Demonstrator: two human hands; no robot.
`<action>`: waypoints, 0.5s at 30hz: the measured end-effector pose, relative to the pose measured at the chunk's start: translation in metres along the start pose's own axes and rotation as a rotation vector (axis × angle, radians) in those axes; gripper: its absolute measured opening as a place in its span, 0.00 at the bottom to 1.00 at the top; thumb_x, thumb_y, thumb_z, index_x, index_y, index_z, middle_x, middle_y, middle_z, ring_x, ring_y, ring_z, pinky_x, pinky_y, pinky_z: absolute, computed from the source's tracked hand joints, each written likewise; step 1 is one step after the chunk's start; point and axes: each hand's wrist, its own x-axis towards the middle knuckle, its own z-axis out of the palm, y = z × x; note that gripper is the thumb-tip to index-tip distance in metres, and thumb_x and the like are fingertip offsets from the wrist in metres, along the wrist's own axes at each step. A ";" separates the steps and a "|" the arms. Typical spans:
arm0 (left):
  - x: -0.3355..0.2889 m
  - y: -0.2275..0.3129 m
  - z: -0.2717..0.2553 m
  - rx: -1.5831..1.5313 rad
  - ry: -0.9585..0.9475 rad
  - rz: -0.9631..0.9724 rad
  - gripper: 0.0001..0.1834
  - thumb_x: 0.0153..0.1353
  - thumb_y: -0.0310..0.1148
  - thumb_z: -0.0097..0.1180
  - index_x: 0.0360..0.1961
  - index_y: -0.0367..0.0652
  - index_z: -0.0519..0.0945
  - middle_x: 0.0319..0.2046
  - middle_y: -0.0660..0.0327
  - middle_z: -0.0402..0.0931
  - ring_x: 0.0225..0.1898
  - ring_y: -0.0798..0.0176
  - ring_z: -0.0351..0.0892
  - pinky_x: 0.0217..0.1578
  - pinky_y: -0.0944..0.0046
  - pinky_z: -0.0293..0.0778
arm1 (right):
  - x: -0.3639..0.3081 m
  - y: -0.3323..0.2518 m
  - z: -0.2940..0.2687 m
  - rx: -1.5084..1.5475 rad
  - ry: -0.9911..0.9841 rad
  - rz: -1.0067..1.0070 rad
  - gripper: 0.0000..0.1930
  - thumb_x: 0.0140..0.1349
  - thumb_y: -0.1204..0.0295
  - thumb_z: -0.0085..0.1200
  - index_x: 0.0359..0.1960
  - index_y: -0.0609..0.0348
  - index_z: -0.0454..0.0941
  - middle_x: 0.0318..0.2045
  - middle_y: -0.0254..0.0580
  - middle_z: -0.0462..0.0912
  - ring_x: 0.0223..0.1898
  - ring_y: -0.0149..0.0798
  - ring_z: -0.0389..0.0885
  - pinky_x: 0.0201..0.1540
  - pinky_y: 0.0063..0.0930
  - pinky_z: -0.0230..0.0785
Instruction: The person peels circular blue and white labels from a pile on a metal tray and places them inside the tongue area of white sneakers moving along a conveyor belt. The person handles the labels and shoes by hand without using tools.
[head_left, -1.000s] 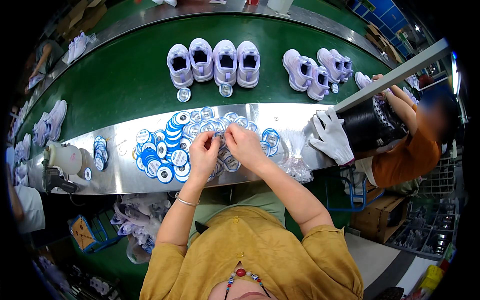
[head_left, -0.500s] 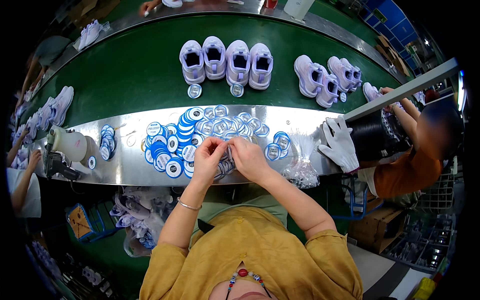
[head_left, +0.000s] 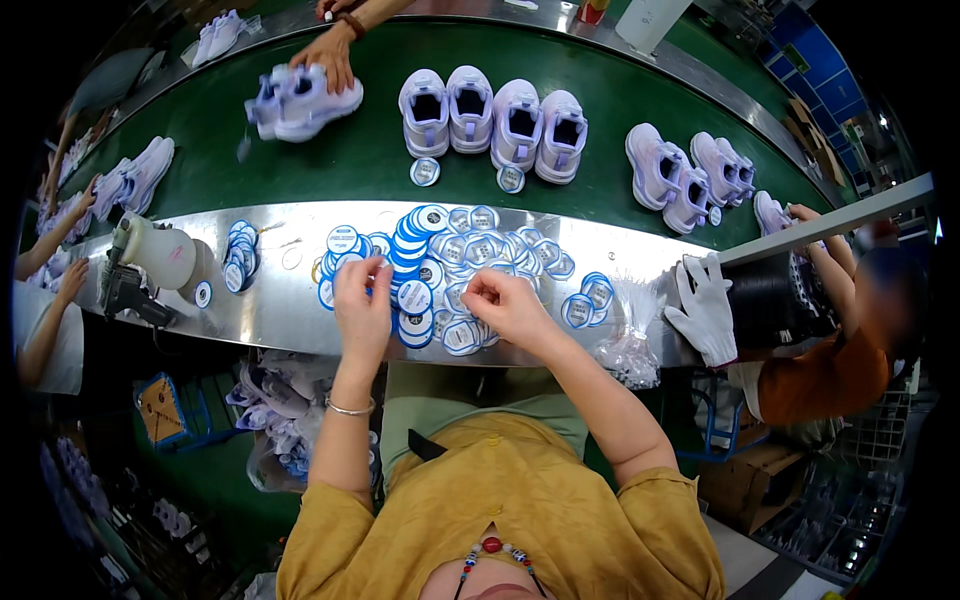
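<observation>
My left hand (head_left: 362, 308) is raised at the left part of a pile of round blue-and-white tags (head_left: 410, 262), its fingers half curled and a little apart, with nothing visible in them. My right hand (head_left: 507, 308) is over the near right part of the pile, thumb and fingertips pinched together. Whether a tag is between those fingertips I cannot make out. Around it lie clear-edged tags (head_left: 462, 334) with grey print, spread over the metal ledge. The plain blue-rimmed tags are stacked in overlapping rows nearer my left hand.
Two pairs of pale lilac sneakers (head_left: 517, 125) stand on the green belt (head_left: 590, 100), with tags beside them. A co-worker's hand (head_left: 328, 62) holds more sneakers. A bundle of clear plastic ties (head_left: 630, 335), a white glove (head_left: 703, 310) and a white container (head_left: 160, 252) sit along the ledge.
My hands have come apart from their pinch over the pile, the left moving left. At the far left, a co-worker's hand has come in with sneakers. My view has shifted slightly.
</observation>
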 end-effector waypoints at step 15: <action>-0.009 0.009 0.004 0.469 0.118 0.366 0.06 0.56 0.24 0.57 0.36 0.35 0.79 0.34 0.54 0.78 0.36 0.51 0.75 0.36 0.59 0.73 | 0.009 -0.003 0.006 0.022 0.105 -0.035 0.07 0.56 0.72 0.56 0.27 0.64 0.75 0.16 0.37 0.74 0.19 0.28 0.70 0.24 0.24 0.63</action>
